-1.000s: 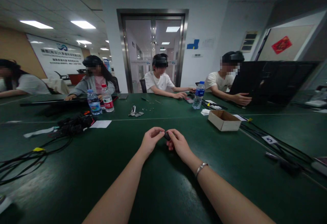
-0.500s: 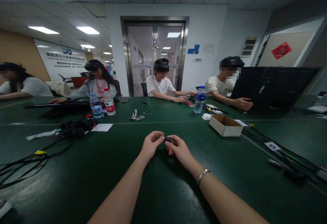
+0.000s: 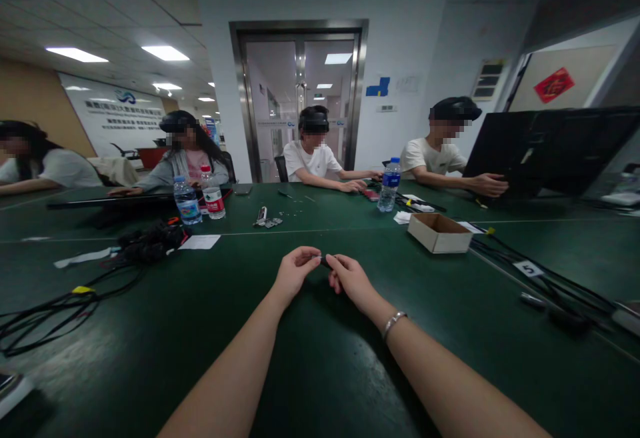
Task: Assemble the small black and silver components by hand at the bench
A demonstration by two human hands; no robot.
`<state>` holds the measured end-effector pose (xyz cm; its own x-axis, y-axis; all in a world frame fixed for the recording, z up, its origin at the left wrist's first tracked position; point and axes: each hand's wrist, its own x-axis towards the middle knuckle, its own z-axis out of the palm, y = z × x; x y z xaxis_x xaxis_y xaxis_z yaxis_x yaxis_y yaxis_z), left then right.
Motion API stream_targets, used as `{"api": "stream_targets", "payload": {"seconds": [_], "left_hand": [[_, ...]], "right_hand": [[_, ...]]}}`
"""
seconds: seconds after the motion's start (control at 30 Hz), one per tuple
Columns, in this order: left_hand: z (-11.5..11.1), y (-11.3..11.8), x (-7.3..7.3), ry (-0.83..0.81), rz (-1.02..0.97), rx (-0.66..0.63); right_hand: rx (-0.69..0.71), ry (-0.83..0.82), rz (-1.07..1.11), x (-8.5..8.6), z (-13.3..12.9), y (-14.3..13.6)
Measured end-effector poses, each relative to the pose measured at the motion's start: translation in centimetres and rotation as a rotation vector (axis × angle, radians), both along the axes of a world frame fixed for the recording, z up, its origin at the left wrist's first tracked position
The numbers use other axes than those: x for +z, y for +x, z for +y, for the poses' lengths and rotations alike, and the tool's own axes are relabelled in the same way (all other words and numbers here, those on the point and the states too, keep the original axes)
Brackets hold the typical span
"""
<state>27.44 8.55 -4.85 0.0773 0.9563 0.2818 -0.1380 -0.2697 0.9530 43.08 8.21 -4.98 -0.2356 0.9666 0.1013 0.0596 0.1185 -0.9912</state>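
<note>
A small dark object is pinched between my two hands, a little above the green table. My left hand closes thumb and fingers at its left end, where a light tip shows. My right hand, with a silver band on the wrist, grips the right end and covers most of it. What the object is, I cannot make out.
Ahead lie small metal pieces. An open cardboard box and a water bottle stand to the right; two bottles, a paper sheet and black cables are left. Several people sit across the table.
The right thumb and fingers have shifted over the dark object, so less of it shows. The whole view has tilted slightly. The person behind the monitor has moved the monitor a little.
</note>
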Motion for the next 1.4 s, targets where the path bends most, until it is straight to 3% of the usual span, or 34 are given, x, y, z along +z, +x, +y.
{"api": "stream_targets", "payload": {"seconds": [0.27, 0.43, 0.67, 0.93, 1.2, 1.4], "left_hand": [[-0.1, -0.2, -0.1, 0.006, 0.073, 0.050], [0.3, 0.0, -0.5, 0.055, 0.216, 0.159], [-0.6, 0.1, -0.1, 0.017, 0.456, 0.324], [-0.8, 0.1, 0.2, -0.012, 0.552, 0.408], [-1.0, 0.1, 0.3, -0.026, 0.511, 0.373], [-0.2, 0.0, -0.3, 0.033, 0.372, 0.272]], "right_hand": [[0.039, -0.036, 0.045, -0.1, 0.1, 0.2], [0.064, 0.011, 0.081, -0.3, 0.3, 0.1], [0.057, 0.041, 0.090, -0.3, 0.0, 0.1], [0.056, 0.104, 0.051, -0.1, -0.4, 0.1], [0.047, 0.088, 0.050, 0.1, -0.6, 0.1], [0.030, 0.080, 0.111, 0.1, -0.5, 0.2]]}}
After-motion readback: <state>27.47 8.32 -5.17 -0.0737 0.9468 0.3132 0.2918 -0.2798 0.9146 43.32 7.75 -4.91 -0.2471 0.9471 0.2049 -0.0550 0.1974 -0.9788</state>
